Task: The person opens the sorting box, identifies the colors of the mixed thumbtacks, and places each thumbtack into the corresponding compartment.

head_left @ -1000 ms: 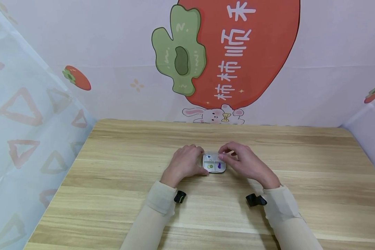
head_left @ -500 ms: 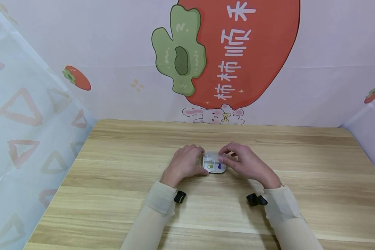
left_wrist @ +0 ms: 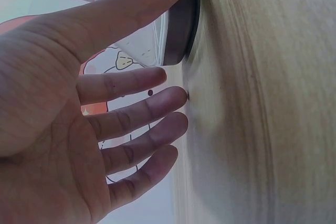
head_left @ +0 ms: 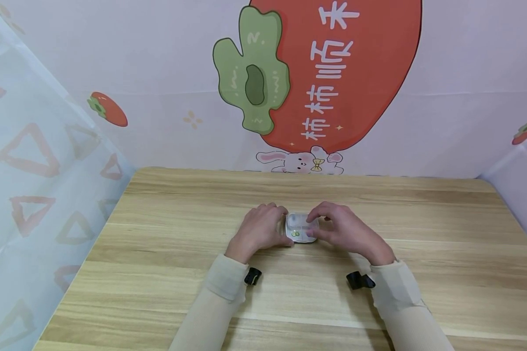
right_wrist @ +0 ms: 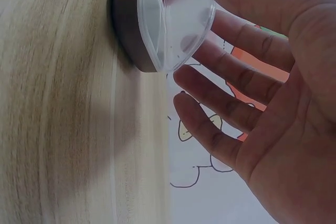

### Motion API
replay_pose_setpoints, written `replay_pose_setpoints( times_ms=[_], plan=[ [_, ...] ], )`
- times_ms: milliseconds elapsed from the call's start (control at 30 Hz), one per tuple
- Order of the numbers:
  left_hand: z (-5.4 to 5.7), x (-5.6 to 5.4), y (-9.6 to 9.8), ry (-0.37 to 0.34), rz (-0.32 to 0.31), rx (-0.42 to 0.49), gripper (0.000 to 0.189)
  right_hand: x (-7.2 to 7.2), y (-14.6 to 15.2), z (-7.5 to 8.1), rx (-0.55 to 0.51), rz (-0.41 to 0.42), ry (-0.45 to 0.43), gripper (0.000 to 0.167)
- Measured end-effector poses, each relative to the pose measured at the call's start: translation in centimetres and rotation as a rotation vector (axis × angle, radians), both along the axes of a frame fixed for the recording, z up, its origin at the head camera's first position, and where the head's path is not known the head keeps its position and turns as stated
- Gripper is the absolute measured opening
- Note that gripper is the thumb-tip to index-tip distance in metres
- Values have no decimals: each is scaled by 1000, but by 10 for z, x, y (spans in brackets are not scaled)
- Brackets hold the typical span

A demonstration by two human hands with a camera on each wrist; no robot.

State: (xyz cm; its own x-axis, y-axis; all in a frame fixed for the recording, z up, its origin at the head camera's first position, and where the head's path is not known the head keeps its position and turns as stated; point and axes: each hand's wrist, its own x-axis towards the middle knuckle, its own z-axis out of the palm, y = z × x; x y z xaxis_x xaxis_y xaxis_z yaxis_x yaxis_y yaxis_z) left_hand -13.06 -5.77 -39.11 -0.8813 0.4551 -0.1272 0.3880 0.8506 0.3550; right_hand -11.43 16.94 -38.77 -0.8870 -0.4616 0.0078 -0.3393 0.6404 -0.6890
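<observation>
A small white pill box (head_left: 291, 237) with a dark base sits on the table between both hands. Its inside is divided into compartments with small coloured bits, one of them green. The clear lid (right_wrist: 185, 17) is hinged up and leans over the compartments. My left hand (head_left: 259, 227) holds the box from its left side, thumb on the near edge and index finger at the far corner; its other fingers extend past it. With thumb and index finger, my right hand (head_left: 346, 228) pinches the lid's edge, partly hiding the box's right side.
The wooden table (head_left: 167, 253) spreads around the box on all sides. Behind it hangs a printed cloth (head_left: 175, 58) with a large red fruit and a rabbit. Another patterned cloth (head_left: 39, 195) stands along the left.
The right thumb and fingers have come slightly nearer the person, tilting the clear lid down over the compartments. Purple and blue bits seen before are now covered. The left hand stays still.
</observation>
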Motion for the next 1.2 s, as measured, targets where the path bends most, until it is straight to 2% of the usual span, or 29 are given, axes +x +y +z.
replay_pose_setpoints(
  times_ms=[267, 633, 1200],
  plan=[
    [0, 0, 0, -12, 2, -3, 71, 1, -2, -1, 31, 4, 14, 26],
    [0, 0, 0, -14, 2, -4, 71, 2, -9, 3, 150, -14, 29, 29],
    [0, -1, 0, -14, -6, 0, 70, 3, -13, 1, 177, -13, 83, 32]
  ],
)
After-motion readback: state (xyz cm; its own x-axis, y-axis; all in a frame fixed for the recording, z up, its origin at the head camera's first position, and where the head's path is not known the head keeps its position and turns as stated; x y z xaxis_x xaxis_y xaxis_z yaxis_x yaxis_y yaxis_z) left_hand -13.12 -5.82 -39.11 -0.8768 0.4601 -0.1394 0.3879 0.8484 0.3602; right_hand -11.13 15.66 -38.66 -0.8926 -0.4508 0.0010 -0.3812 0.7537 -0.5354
